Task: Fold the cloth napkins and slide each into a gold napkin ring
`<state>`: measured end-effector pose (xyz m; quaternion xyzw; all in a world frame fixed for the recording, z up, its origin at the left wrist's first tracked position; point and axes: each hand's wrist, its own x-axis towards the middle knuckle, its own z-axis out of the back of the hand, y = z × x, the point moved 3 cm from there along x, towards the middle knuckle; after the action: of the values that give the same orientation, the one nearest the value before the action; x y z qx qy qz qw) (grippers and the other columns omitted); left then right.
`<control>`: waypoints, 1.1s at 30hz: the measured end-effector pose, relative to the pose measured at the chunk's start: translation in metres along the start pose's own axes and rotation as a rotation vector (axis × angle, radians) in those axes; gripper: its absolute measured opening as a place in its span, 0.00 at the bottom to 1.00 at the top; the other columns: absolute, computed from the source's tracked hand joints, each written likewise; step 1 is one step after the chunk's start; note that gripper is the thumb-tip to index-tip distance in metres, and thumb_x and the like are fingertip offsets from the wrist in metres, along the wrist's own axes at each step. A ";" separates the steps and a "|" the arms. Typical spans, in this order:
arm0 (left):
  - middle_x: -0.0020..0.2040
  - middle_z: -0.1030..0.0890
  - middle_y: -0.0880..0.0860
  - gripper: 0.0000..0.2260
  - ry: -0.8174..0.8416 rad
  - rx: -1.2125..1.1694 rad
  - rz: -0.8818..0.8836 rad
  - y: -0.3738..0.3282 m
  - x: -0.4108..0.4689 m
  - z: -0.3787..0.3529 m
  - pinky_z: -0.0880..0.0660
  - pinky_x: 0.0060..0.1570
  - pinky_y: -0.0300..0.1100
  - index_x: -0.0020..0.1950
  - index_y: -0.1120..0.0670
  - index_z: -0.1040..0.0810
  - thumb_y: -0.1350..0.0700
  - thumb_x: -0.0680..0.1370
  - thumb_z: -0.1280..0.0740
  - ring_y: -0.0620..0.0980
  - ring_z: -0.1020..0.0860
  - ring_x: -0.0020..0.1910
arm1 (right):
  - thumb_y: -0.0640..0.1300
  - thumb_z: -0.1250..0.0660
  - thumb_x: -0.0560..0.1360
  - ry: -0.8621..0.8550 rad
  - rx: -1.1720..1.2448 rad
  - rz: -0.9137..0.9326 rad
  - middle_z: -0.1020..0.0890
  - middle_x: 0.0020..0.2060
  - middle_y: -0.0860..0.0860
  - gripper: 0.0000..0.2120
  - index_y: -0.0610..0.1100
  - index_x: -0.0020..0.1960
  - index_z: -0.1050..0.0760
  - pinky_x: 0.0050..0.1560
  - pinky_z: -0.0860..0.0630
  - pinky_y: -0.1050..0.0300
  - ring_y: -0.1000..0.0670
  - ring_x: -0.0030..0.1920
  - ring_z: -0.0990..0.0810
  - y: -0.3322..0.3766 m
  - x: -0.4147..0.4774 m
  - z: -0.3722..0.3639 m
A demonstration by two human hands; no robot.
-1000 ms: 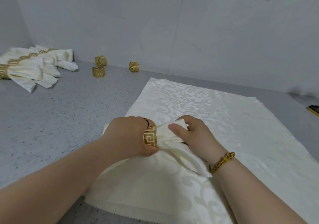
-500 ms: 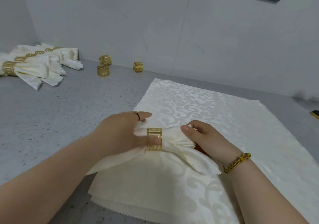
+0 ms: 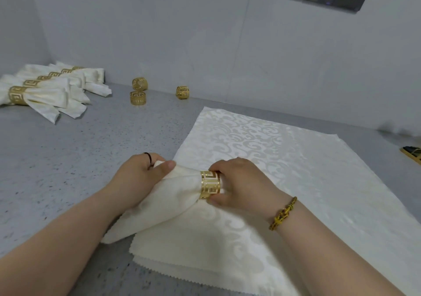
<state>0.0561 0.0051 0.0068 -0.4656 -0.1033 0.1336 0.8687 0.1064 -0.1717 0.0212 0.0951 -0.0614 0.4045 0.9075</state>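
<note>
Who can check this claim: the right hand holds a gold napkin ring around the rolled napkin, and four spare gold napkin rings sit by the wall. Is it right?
Wrong in one respect: the head view shows three spare gold napkin rings by the wall, not four. The right hand does hold a gold napkin ring around the rolled napkin.

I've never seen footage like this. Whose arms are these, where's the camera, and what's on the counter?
There is no machine here: these are a person's two bare hands, filmed by a camera worn on the head, looking down. The left hand grips a bunched cream napkin; the right hand pinches the gold ring around it. Beneath lies a stack of flat napkins on a grey counter. Far left are finished napkins in rings; by the wall, three spare rings.
</note>
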 end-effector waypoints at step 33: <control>0.33 0.27 0.47 0.24 -0.003 0.238 -0.049 0.013 -0.032 0.008 0.36 0.31 0.36 0.64 0.48 0.34 0.60 0.71 0.31 0.44 0.29 0.32 | 0.46 0.30 0.70 -0.015 0.491 -0.511 0.30 0.39 0.61 0.24 0.50 0.64 0.33 0.63 0.33 0.53 0.49 0.55 0.28 -0.036 -0.052 -0.009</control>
<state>0.0216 0.0079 -0.0009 -0.3562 -0.0995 0.1243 0.9208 0.0990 -0.2310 -0.0014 0.3258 0.0569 0.1661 0.9290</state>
